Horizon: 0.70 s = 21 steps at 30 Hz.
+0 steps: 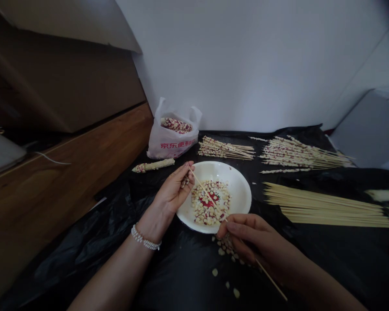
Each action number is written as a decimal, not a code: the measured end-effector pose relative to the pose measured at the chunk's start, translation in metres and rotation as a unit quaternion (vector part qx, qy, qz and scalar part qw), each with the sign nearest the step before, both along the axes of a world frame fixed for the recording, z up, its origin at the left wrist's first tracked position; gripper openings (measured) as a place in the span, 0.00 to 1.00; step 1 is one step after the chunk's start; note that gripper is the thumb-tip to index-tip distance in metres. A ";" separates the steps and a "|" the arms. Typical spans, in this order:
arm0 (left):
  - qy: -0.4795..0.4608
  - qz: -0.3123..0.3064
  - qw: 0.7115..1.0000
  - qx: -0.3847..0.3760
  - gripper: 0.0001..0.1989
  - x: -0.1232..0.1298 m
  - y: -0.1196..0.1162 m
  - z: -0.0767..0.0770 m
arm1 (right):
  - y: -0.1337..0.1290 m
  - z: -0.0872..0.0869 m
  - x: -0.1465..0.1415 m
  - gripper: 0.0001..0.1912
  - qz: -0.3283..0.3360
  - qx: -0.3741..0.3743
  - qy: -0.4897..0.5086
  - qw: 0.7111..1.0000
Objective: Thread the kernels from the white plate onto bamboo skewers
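A thin wooden skewer (pixel 272 283) slants over a white bowl (pixel 243 190) that holds loose cream and dark-red corn kernels (pixel 210 207). My right hand (pixel 249 237) is closed around the skewer near the bowl's front right rim. At the bowl's left rim, my left hand (pixel 176 188) has curled fingers with several kernels in the palm, and its thumb and fingertip meet at the skewer's upper end. Whether that fingertip pinches a kernel is too small to tell. More kernels (pixel 225 246) lie on the black sheet beneath my right hand.
A white plastic bag (pixel 171 144) of corn cobs stands behind the bowl, with a partly stripped cob (pixel 154 166) before it. Kernel-threaded skewers (pixel 225 149) lie behind, and a larger bundle (pixel 288 153) rests farther right. Bare skewers (pixel 324 207) lie at right on the black sheet (pixel 184 268).
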<state>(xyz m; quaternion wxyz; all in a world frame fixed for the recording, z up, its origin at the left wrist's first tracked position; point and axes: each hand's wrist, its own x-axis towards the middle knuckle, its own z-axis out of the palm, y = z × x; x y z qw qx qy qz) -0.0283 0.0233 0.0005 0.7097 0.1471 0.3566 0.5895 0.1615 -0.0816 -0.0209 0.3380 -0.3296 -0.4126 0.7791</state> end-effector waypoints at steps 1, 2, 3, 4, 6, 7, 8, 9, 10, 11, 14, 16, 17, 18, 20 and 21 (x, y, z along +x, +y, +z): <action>0.007 -0.004 1.000 0.005 0.07 0.000 0.000 0.000 | 0.000 0.001 0.000 0.16 -0.001 0.000 -0.003 1.000; 0.013 -0.009 1.000 0.009 0.07 -0.001 0.000 0.001 | 0.001 0.002 0.000 0.16 -0.002 0.001 -0.005 1.000; 0.016 -0.015 1.000 0.012 0.07 -0.001 0.001 0.001 | 0.001 0.003 0.001 0.16 -0.004 0.003 -0.008 1.000; 0.018 -0.023 0.999 0.014 0.07 -0.002 0.001 0.002 | 0.001 0.004 0.001 0.16 -0.006 0.004 -0.010 1.000; 0.023 -0.037 0.999 0.014 0.07 -0.003 0.002 0.002 | 0.002 0.006 0.001 0.16 -0.010 0.007 -0.016 1.000; 0.026 -0.042 0.999 0.014 0.07 -0.004 0.002 0.002 | 0.002 0.007 0.001 0.17 -0.010 0.008 -0.020 1.000; 0.030 -0.047 0.998 0.016 0.06 -0.005 0.003 0.001 | 0.002 0.008 0.002 0.17 -0.010 0.008 -0.025 1.000; 0.034 -0.052 0.998 0.018 0.06 -0.006 0.004 0.001 | 0.001 0.009 0.002 0.17 -0.011 0.009 -0.030 0.999; 0.036 -0.057 0.998 0.020 0.06 -0.006 0.004 0.000 | 0.001 0.009 0.002 0.17 -0.011 0.011 -0.036 0.999; 0.038 -0.061 0.997 0.021 0.06 -0.006 0.004 -0.001 | 0.001 0.008 0.001 0.17 -0.010 0.013 -0.043 0.999; 0.022 -0.060 0.998 0.005 0.05 -0.003 0.003 -0.001 | 0.000 0.005 0.001 0.17 -0.017 0.018 -0.051 0.998; -0.001 -0.045 0.999 -0.016 0.05 0.000 0.001 0.000 | 0.001 0.003 0.000 0.17 -0.026 0.020 -0.051 0.998; -0.012 -0.038 0.999 -0.025 0.04 0.001 -0.001 0.001 | 0.001 0.003 0.000 0.16 -0.030 0.021 -0.053 0.998; -0.022 -0.033 0.999 -0.032 0.04 0.003 -0.002 0.001 | 0.001 0.002 0.000 0.16 -0.032 0.021 -0.055 0.998; -0.032 -0.032 0.998 -0.040 0.05 0.004 -0.004 0.003 | 0.001 0.002 0.001 0.16 -0.033 0.022 -0.057 0.998; -0.032 -0.032 0.998 -0.042 0.05 0.004 -0.005 0.004 | 0.001 0.002 0.001 0.16 -0.031 0.022 -0.056 0.998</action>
